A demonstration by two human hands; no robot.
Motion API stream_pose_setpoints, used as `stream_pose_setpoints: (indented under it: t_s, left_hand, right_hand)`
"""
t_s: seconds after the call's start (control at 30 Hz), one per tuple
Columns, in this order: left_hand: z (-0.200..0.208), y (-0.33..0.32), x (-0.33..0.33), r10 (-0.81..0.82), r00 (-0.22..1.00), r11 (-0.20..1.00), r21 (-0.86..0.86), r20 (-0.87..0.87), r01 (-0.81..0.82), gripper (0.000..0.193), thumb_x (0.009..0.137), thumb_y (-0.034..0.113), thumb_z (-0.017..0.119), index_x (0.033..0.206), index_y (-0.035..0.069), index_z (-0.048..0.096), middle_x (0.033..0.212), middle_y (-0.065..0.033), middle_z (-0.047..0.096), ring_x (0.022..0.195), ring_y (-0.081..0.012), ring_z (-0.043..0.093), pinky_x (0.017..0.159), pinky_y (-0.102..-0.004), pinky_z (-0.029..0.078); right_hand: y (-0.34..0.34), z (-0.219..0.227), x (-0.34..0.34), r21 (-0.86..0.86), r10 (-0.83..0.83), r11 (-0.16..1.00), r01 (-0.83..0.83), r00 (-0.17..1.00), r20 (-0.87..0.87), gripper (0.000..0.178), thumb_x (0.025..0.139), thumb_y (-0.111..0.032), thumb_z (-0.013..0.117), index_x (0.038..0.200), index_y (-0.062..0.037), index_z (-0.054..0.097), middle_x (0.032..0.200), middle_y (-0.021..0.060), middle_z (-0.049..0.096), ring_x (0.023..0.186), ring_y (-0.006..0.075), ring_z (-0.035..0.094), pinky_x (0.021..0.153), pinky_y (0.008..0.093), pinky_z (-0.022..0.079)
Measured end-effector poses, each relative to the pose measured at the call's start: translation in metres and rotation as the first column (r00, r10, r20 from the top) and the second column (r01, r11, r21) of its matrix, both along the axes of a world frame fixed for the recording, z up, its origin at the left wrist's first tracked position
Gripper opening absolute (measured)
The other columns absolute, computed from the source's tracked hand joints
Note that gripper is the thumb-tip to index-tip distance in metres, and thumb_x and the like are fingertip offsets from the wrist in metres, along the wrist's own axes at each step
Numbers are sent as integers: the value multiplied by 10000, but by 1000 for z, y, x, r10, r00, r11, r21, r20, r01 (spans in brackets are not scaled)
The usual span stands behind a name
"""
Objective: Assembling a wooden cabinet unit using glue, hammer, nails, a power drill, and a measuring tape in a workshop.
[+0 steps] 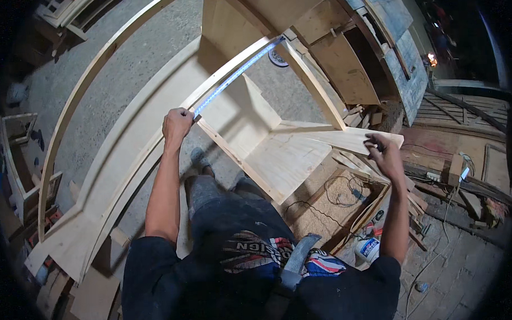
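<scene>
A long wooden frame of pale rails and plywood panels stands before me. My left hand (177, 124) is closed at the near end of a tape measure (231, 82), against a frame rail (227, 69). The blue-white blade runs along that rail to its far corner; the tape's case does not show. My right hand (386, 154) is over the right end of a pale board (359, 139), its fingers bent and apart, with nothing visible in them. Whether those fingers touch the board I cannot tell. A plywood panel (287, 159) lies between my arms, low in the frame.
A curved rail (73, 104) arches along the left. Below my right hand sits a wooden box (341, 244) with sawdust and a black cord. Beside it stands a white tub (368, 249). Plywood cabinets (343, 66) and scrap wood (356, 116) crowd the right side.
</scene>
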State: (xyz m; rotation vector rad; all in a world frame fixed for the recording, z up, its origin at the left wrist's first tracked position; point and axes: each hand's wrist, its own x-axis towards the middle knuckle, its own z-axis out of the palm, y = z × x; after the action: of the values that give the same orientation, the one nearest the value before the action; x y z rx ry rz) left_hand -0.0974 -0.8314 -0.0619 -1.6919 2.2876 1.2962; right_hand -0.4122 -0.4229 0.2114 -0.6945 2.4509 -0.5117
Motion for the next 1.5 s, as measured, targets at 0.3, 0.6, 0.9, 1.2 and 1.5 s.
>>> stream_pose_setpoints:
  t_s: [0.3,0.6,0.9,1.2,1.5]
  left_hand:
    - [-8,-11,2,-6,998,999,-41,-67,4,245,776,289,648,826,84,772,721,-121,700,682,-269,674,680,-378,529]
    - [-10,-1,13,46,999,996,-78,-18,-47,243,775,311,689,851,100,782,813,-152,733,783,-323,707,734,-412,545]
    - [-3,-2,8,24,1000,997,-79,17,-22,230,800,298,692,884,104,780,850,-159,735,817,-341,707,748,-435,543]
    - [-6,-2,3,29,999,996,-88,-22,-31,254,793,307,709,910,93,780,893,-178,733,856,-360,704,789,-431,549]
    - [-4,0,-2,87,995,992,-93,44,-82,225,793,281,691,900,106,783,901,-209,724,863,-398,697,792,-456,554]
  right_hand:
    - [30,-70,45,-49,-72,996,74,996,48,331,923,-197,691,1127,63,662,898,99,693,702,134,631,645,308,531]
    - [38,-119,29,-201,-67,973,116,970,236,336,928,-192,674,1125,80,660,916,127,697,629,162,660,577,311,548]
    - [11,-137,20,-193,-9,979,59,968,249,336,925,-195,672,1132,69,661,904,125,706,623,168,666,584,305,535]
    - [-31,-147,44,-184,-11,980,74,946,323,343,920,-200,661,1120,77,650,910,141,709,615,194,696,606,308,536]
    - [-67,-146,40,-149,-2,988,50,952,307,383,934,-229,648,1177,67,644,965,151,721,625,200,710,628,308,534]
